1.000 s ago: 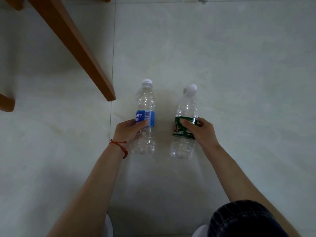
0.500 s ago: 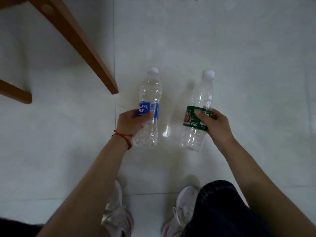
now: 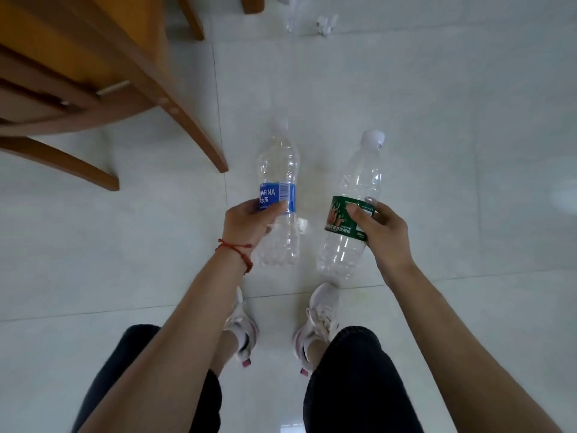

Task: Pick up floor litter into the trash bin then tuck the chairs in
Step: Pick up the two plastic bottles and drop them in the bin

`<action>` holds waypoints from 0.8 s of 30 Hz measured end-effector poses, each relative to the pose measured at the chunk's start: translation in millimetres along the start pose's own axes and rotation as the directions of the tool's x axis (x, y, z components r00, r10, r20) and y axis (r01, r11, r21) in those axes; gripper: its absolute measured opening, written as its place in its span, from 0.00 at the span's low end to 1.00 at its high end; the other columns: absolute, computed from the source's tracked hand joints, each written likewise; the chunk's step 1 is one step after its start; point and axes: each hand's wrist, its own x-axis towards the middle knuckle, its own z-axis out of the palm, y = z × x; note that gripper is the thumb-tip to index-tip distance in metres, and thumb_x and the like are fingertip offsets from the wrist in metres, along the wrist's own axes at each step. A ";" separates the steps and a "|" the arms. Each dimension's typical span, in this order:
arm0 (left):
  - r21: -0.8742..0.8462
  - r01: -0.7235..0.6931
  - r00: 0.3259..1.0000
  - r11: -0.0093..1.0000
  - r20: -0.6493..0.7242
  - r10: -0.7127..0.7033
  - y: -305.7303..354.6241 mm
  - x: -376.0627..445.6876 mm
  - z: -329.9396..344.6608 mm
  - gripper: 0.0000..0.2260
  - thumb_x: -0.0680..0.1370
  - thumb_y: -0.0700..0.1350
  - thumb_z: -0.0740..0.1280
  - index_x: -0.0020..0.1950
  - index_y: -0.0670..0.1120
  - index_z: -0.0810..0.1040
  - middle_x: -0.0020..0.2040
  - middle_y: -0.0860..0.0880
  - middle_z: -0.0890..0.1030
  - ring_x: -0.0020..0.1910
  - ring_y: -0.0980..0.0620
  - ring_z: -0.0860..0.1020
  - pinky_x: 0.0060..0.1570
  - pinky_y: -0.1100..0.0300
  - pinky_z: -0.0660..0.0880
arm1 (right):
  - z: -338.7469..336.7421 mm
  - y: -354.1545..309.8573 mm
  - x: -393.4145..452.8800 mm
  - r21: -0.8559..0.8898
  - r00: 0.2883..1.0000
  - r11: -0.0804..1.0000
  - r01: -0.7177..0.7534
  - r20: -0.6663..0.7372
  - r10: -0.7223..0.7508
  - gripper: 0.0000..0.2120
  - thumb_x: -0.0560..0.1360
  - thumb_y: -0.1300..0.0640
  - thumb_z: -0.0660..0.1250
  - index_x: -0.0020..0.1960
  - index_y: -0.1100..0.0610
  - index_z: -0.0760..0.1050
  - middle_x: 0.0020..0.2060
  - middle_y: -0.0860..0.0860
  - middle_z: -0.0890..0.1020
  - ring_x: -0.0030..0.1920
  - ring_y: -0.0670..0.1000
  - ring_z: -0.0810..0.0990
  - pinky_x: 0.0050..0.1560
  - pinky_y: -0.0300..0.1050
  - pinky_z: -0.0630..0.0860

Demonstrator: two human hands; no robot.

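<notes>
Both bottles now hang clear of the pale tiled floor (image 3: 437,104), where a second ago they lay on it under the hands, and the person's white sneakers (image 3: 318,317) and dark trouser legs (image 3: 359,385) have come into sight below them. The left hand (image 3: 249,225), with a red string bracelet (image 3: 240,251) at its wrist, grips the clear plastic bottle with the blue label (image 3: 279,195), thumb and fingers curled round the label band. The right hand (image 3: 379,232) grips the clear plastic bottle with the green label and white cap (image 3: 352,207), thumb across the label and fingers wrapped behind. The two bottles are held side by side, apart from each other, caps pointing away from the person. At the upper left stands a brown wooden chair (image 3: 103,73), one slanted leg ending on the floor just left of the blue-labelled bottle. More small white litter (image 3: 326,25) lies on the floor at the far top edge, too blurred to identify.
</notes>
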 end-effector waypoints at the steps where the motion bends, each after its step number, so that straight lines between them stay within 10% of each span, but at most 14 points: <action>1: -0.001 0.002 1.000 1.000 0.003 -0.002 11.2 -14.6 -4.0 0.03 0.73 0.46 0.70 0.39 0.50 0.78 0.38 0.46 0.79 0.43 0.49 0.76 0.52 0.51 0.76 | -4.4 -11.3 -14.7 0.004 1.000 1.000 -0.003 -0.004 0.003 0.25 0.70 0.55 0.72 0.65 0.59 0.71 0.45 0.49 0.82 0.47 0.47 0.82 0.53 0.43 0.77; 10: -0.002 0.008 0.999 1.000 0.045 -0.008 112.1 -146.8 -36.8 0.06 0.73 0.48 0.68 0.44 0.46 0.77 0.43 0.43 0.79 0.46 0.47 0.77 0.55 0.50 0.76 | -37.9 -116.7 -140.9 0.051 1.000 0.999 0.003 0.006 -0.003 0.24 0.69 0.56 0.73 0.63 0.61 0.73 0.46 0.53 0.83 0.50 0.53 0.83 0.58 0.53 0.77; 19: -0.035 0.007 0.998 0.999 0.055 -0.005 175.0 -245.3 -70.3 0.09 0.73 0.46 0.69 0.50 0.44 0.77 0.45 0.44 0.80 0.47 0.47 0.78 0.53 0.53 0.76 | -54.2 -193.8 -238.1 0.056 0.996 0.995 0.087 0.014 -0.088 0.21 0.70 0.57 0.73 0.60 0.61 0.74 0.45 0.53 0.83 0.44 0.49 0.83 0.50 0.43 0.79; 24: -0.021 -0.042 0.999 0.999 0.003 0.042 185.0 -285.3 -95.9 0.05 0.74 0.45 0.68 0.39 0.49 0.75 0.42 0.45 0.78 0.47 0.46 0.76 0.53 0.52 0.75 | -53.1 -216.9 -278.3 0.050 0.991 0.992 0.118 0.061 -0.121 0.10 0.70 0.59 0.72 0.50 0.59 0.78 0.42 0.55 0.83 0.43 0.52 0.82 0.51 0.47 0.78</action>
